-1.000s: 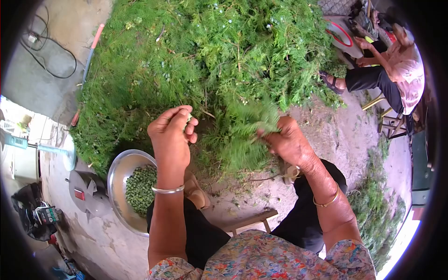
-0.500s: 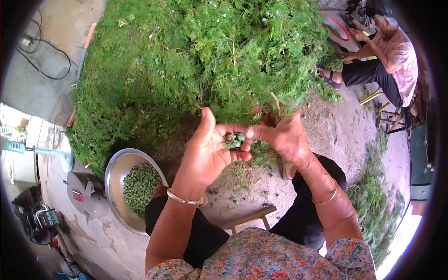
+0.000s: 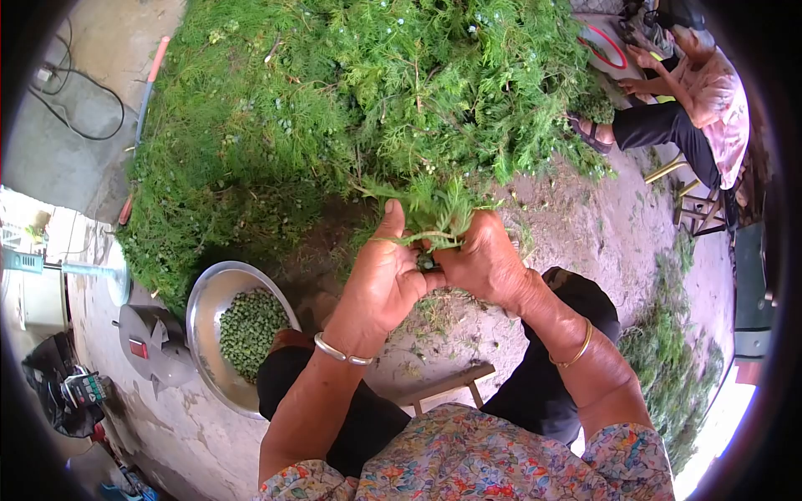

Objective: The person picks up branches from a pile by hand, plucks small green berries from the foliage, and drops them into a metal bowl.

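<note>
In front of my knees, my two hands meet fingertip to fingertip. My left hand (image 3: 387, 282) has its fingers curled and its thumb raised; the small green cones cupped there are now mostly hidden behind the fingers. Closed around a leafy green conifer sprig (image 3: 443, 219), my right hand (image 3: 486, 263) touches the left fingertips. The sprig's foliage spreads above both hands. A large heap of cut conifer branches (image 3: 351, 108) lies just beyond. Left of my knee, a metal basin (image 3: 200, 321) contains many loose green cones (image 3: 251, 330).
A person (image 3: 706, 104) sits at the upper right near a red-rimmed round container (image 3: 608, 48). A grey metal object (image 3: 154, 344) stands left of the basin, near a black bag (image 3: 58, 384). A long-handled tool (image 3: 152, 83) borders the heap. More branches (image 3: 668, 367) lie at right.
My right hand has come down and inward with the sprig, which now lies over the left fingers. My left hand has shifted slightly right, and its cones are largely covered.
</note>
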Available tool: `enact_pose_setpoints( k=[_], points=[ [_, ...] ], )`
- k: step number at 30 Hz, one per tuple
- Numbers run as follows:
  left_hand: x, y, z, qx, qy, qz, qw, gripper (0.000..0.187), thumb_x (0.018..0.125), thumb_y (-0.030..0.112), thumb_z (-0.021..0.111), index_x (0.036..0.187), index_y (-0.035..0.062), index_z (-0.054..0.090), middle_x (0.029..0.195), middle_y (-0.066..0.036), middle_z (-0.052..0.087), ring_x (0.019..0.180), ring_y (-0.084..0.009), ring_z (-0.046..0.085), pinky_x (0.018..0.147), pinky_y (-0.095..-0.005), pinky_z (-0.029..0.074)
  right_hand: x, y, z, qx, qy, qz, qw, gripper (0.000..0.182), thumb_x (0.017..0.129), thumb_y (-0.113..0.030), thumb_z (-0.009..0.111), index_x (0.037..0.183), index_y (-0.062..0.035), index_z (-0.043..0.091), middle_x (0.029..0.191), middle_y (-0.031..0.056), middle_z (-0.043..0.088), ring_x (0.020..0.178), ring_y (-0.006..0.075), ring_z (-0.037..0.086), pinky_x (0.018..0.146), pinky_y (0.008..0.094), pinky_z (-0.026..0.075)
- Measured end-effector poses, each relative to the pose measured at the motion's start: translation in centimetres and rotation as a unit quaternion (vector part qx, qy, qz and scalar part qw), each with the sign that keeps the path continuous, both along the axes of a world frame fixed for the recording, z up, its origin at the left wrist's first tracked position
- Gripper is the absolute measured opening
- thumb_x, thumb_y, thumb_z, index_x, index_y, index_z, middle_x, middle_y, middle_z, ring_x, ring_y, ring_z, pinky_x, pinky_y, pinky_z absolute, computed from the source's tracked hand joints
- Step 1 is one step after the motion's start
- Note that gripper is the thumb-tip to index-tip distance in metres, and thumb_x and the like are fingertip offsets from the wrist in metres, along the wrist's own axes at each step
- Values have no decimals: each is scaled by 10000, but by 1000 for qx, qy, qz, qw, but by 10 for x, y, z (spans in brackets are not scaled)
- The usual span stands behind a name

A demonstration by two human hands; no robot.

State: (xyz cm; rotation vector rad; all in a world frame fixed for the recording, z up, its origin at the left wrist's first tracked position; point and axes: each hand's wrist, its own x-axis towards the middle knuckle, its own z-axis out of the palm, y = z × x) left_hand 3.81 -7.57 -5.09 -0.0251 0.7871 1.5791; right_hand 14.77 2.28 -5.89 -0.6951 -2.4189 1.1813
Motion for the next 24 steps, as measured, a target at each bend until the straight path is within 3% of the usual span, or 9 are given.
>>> enact_pose_setpoints(
  k=[3, 4, 6, 11, 14, 16, 19, 20, 24],
  points=[
    [-3, -6, -4, 36, -4, -19, 999, 501, 943, 450, 401, 1132, -1, 511, 1071, -137, 575, 975, -276, 553, 833, -460, 469, -1, 4, 5, -123, -45, -66, 989, 186, 730, -95, 638, 729, 75, 563, 603, 220, 564, 591, 326, 615, 549, 393, 477],
    [-6, -6, -7, 36, -4, -19, 999, 501, 943, 450, 401, 1132, -1, 511, 1071, -137, 575, 975, -276, 553, 833, -460, 469, -2, 4, 18, -180, 1, -54, 982, 216, 788, -111, 607, 730, 93, 565, 577, 180, 577, 547, 213, 604, 516, 344, 470],
    [-10, -7, -13, 58, 34, -91, 994, 544, 942, 457, 398, 1117, -48, 503, 1063, -147, 563, 942, -280, 550, 816, -441, 477, -1, 6, 40, -204, -33, -68, 976, 219, 804, -117, 599, 731, 89, 574, 582, 154, 586, 553, 177, 596, 517, 333, 471],
    [-7, -7, -13, 56, 52, -85, 993, 573, 942, 469, 390, 1095, -70, 506, 1072, -162, 554, 924, -284, 551, 805, -439, 482, 1, 16, 24, -267, -36, -102, 958, 225, 834, -139, 587, 745, 68, 601, 590, 101, 599, 570, 117, 582, 510, 299, 471],
    [-6, -5, -10, 54, 5, -45, 998, 523, 931, 449, 438, 1113, -38, 490, 1066, -164, 555, 918, -279, 556, 780, -438, 492, 0, 10, 23, -266, 47, -115, 956, 183, 815, -131, 614, 751, 40, 620, 590, 95, 598, 582, 115, 585, 514, 286, 470],
    [-4, -4, -7, 53, -16, -15, 998, 488, 919, 432, 483, 1131, -7, 473, 1061, -165, 556, 916, -269, 561, 752, -434, 504, -7, -7, 36, -300, 228, -92, 922, 155, 776, -120, 654, 753, 31, 628, 594, 70, 598, 602, 101, 594, 516, 285, 471],
    [-2, -4, -8, 48, -9, 23, 999, 460, 946, 411, 422, 1148, 5, 495, 1142, -160, 555, 1014, -283, 550, 861, -456, 461, 4, 2, 17, -139, 45, 44, 988, 140, 722, -94, 687, 766, 27, 631, 606, 106, 601, 631, 143, 628, 539, 317, 486],
    [-1, -5, -14, 61, -23, 34, 997, 422, 943, 388, 439, 1163, 32, 494, 1146, -147, 561, 1031, -275, 549, 869, -465, 455, 6, 1, 16, -115, -7, 46, 992, 154, 696, -92, 685, 754, 35, 618, 625, 168, 596, 645, 248, 646, 564, 360, 494],
    [4, -7, -16, 106, -41, 31, 993, 362, 927, 327, 490, 1195, 84, 486, 1134, -109, 580, 1050, -268, 544, 880, -491, 443, 5, 1, 11, -29, -66, 36, 997, 151, 690, -97, 678, 743, 30, 617, 659, 224, 584, 650, 348, 618, 585, 387, 494]
  ],
)
